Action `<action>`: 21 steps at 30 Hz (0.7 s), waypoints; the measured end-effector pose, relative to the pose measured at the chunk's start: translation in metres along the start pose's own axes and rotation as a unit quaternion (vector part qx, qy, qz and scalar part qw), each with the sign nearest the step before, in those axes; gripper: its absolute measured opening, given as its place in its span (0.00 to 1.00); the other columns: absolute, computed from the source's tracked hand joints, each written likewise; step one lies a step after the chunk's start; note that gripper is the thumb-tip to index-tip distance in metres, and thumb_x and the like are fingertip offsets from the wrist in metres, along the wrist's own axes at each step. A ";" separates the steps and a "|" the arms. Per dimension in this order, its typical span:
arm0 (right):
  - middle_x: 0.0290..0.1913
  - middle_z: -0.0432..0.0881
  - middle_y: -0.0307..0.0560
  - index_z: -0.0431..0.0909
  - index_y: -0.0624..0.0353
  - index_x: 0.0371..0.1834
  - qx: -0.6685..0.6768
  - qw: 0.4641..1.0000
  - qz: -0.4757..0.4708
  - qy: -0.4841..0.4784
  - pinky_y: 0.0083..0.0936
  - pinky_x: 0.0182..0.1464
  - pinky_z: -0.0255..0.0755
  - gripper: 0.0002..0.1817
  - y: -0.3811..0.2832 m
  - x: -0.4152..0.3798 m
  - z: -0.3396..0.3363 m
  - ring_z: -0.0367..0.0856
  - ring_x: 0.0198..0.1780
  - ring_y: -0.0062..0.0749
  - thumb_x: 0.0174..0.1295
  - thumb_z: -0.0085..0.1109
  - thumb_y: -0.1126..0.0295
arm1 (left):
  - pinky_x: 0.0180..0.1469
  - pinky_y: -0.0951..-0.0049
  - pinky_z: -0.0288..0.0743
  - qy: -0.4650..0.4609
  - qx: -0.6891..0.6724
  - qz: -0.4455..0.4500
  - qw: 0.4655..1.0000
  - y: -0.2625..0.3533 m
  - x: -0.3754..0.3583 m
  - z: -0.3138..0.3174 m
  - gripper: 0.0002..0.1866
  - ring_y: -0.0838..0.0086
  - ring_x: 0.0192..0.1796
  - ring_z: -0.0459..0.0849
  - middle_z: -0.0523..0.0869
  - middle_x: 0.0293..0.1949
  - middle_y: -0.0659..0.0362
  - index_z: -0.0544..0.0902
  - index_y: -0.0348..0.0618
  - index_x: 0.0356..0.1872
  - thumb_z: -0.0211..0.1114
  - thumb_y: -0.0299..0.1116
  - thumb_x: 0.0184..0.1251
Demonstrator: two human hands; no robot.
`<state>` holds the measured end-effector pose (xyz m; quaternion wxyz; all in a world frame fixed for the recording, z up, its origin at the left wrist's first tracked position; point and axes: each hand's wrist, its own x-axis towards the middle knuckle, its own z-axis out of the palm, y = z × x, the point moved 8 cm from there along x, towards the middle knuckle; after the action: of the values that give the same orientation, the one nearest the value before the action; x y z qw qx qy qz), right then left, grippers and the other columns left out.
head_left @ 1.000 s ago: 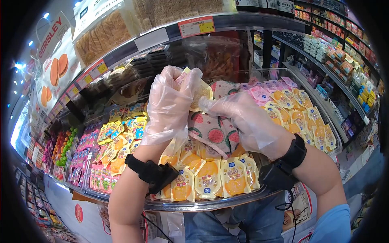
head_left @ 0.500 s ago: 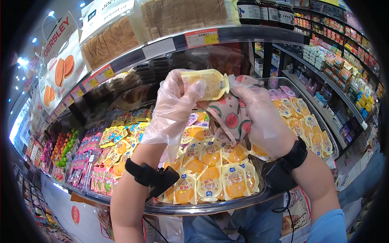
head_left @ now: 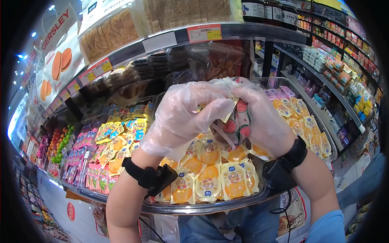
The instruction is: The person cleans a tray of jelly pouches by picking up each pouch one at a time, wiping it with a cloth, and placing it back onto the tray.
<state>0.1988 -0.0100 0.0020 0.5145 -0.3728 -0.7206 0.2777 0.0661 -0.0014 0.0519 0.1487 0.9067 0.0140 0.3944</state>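
My left hand (head_left: 182, 115), in a clear plastic glove, is closed with its fingers curled toward the right hand. It grips a small yellow jelly packet (head_left: 230, 111), mostly hidden behind the fingers. My right hand (head_left: 265, 117), also gloved, pinches a pink cloth (head_left: 242, 121) printed with watermelon slices. The two hands meet at the fingertips, where cloth and packet touch. Below them, rows of yellow-and-orange jelly packets (head_left: 210, 184) lie in a clear plastic tray (head_left: 202, 208).
A shelf edge (head_left: 162, 40) with price tags runs above the hands, holding bagged bread (head_left: 109, 42) and dark jars (head_left: 271, 12). Trays of colourful sweets (head_left: 101, 170) stand left. More jelly packets (head_left: 310, 125) fill a tray on the right, beside stocked shelves (head_left: 340, 81).
My left hand has rolled over and moved right against the right hand, covering most of the packet that showed before. The cloth is now more bunched between the hands.
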 end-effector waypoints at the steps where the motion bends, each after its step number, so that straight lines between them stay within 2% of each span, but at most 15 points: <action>1: 0.63 0.75 0.58 0.71 0.67 0.61 0.001 1.000 0.000 -0.002 0.35 0.70 0.61 0.29 -0.003 -0.001 0.001 0.73 0.64 0.50 0.52 0.64 0.79 | 0.49 0.63 0.81 0.046 0.073 -0.025 0.996 -0.002 0.000 -0.007 0.09 0.61 0.44 0.88 0.88 0.43 0.53 0.85 0.36 0.40 0.70 0.29 0.61; 2: 0.57 0.77 0.61 0.74 0.69 0.57 -0.144 0.986 -0.078 0.017 0.37 0.68 0.63 0.28 -0.020 -0.003 0.000 0.74 0.62 0.52 0.49 0.65 0.81 | 0.46 0.64 0.81 0.092 0.145 -0.051 0.984 -0.004 -0.001 -0.014 0.09 0.63 0.42 0.88 0.89 0.40 0.53 0.85 0.36 0.40 0.70 0.31 0.62; 3: 0.52 0.80 0.64 0.77 0.70 0.54 -0.285 0.945 -0.155 0.036 0.39 0.65 0.65 0.27 -0.035 -0.007 0.003 0.74 0.61 0.55 0.46 0.66 0.83 | 0.38 0.71 0.79 0.160 0.095 -0.087 0.979 -0.008 -0.002 -0.020 0.09 0.72 0.35 0.85 0.86 0.31 0.57 0.83 0.36 0.35 0.68 0.33 0.66; 4: 0.52 0.80 0.64 0.77 0.70 0.54 -0.283 0.946 -0.155 0.032 0.39 0.65 0.65 0.27 -0.033 -0.007 0.002 0.74 0.61 0.55 0.46 0.66 0.83 | 0.38 0.71 0.79 0.161 0.096 -0.090 0.978 -0.010 -0.003 -0.020 0.09 0.72 0.35 0.85 0.86 0.31 0.57 0.83 0.36 0.35 0.68 0.33 0.66; 6: 0.51 0.81 0.58 0.78 0.69 0.50 -0.432 0.877 -0.205 0.051 0.33 0.57 0.73 0.18 -0.038 -0.010 0.003 0.80 0.53 0.45 0.54 0.63 0.79 | 0.28 0.74 0.73 0.154 0.073 -0.212 0.962 -0.032 -0.007 -0.020 0.14 0.75 0.25 0.79 0.80 0.23 0.59 0.80 0.36 0.29 0.71 0.37 0.64; 7: 0.51 0.81 0.58 0.78 0.69 0.50 -0.432 0.877 -0.204 0.047 0.33 0.57 0.73 0.18 -0.038 -0.009 0.006 0.80 0.53 0.45 0.54 0.63 0.79 | 0.26 0.76 0.70 0.093 -0.021 -0.275 0.957 -0.044 -0.010 -0.013 0.15 0.80 0.24 0.76 0.79 0.22 0.61 0.78 0.37 0.28 0.70 0.39 0.65; 8: 0.50 0.81 0.55 0.78 0.68 0.50 -0.297 0.942 -0.144 0.059 0.31 0.55 0.74 0.17 -0.032 -0.005 0.000 0.81 0.52 0.40 0.57 0.62 0.77 | 0.26 0.76 0.70 0.095 -0.024 -0.278 0.956 -0.042 -0.011 -0.015 0.15 0.80 0.24 0.76 0.79 0.22 0.61 0.78 0.37 0.28 0.70 0.39 0.65; 9: 0.49 0.81 0.52 0.78 0.67 0.49 -0.155 0.982 -0.079 0.071 0.29 0.53 0.75 0.15 -0.027 -0.001 -0.003 0.81 0.50 0.36 0.59 0.62 0.75 | 0.25 0.78 0.70 0.044 -0.099 -0.331 0.937 -0.044 -0.013 -0.006 0.14 0.82 0.24 0.76 0.78 0.22 0.64 0.77 0.39 0.27 0.68 0.38 0.67; 10: 0.48 0.82 0.49 0.77 0.66 0.48 -0.009 0.996 -0.013 0.084 0.26 0.50 0.76 0.14 -0.020 0.002 -0.003 0.82 0.48 0.32 0.61 0.61 0.73 | 0.25 0.80 0.71 -0.008 -0.173 -0.378 0.909 -0.046 -0.017 0.006 0.14 0.84 0.24 0.75 0.77 0.22 0.66 0.76 0.41 0.27 0.66 0.37 0.69; 11: 0.47 0.82 0.46 0.77 0.65 0.48 0.137 0.984 0.054 0.096 0.24 0.48 0.77 0.13 -0.012 0.003 0.001 0.82 0.46 0.28 0.64 0.61 0.70 | 0.22 0.80 0.69 -0.003 -0.196 -0.378 0.905 -0.043 -0.019 0.010 0.14 0.84 0.22 0.75 0.76 0.22 0.66 0.76 0.42 0.26 0.65 0.37 0.70; 12: 0.46 0.82 0.43 0.77 0.64 0.47 0.280 0.947 0.119 0.106 0.22 0.46 0.78 0.12 -0.003 0.002 0.006 0.83 0.44 0.23 0.66 0.61 0.68 | 0.22 0.80 0.69 -0.003 -0.198 -0.379 0.904 -0.044 -0.019 0.009 0.14 0.84 0.22 0.75 0.76 0.22 0.66 0.76 0.42 0.26 0.65 0.37 0.70; 14: 0.46 0.82 0.43 0.77 0.64 0.48 0.256 0.947 0.136 0.135 0.22 0.46 0.79 0.12 -0.002 -0.001 0.005 0.83 0.44 0.24 0.67 0.60 0.68 | 0.25 0.79 0.68 -0.049 -0.252 -0.382 0.888 -0.044 -0.022 0.012 0.15 0.84 0.23 0.76 0.79 0.23 0.66 0.78 0.42 0.29 0.66 0.42 0.70; 19: 0.48 0.82 0.45 0.78 0.65 0.50 0.253 0.936 0.161 0.184 0.24 0.49 0.79 0.13 -0.013 -0.005 0.005 0.84 0.48 0.26 0.68 0.59 0.67 | 0.24 0.81 0.67 -0.041 -0.288 -0.337 0.895 -0.041 -0.022 0.008 0.13 0.85 0.22 0.76 0.77 0.21 0.66 0.78 0.43 0.29 0.65 0.40 0.71; 21: 0.44 0.82 0.39 0.75 0.58 0.54 0.232 0.953 0.133 0.141 0.21 0.39 0.80 0.16 -0.013 0.000 0.001 0.84 0.41 0.21 0.72 0.55 0.59 | 0.24 0.81 0.67 -0.040 -0.286 -0.321 0.902 -0.037 -0.019 0.008 0.13 0.85 0.21 0.75 0.76 0.20 0.66 0.78 0.43 0.30 0.64 0.39 0.72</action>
<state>0.1943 -0.0179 0.0118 0.6414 -0.3710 -0.5005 0.4478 0.0626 0.0294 0.0227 0.5209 0.7864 0.1850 0.2757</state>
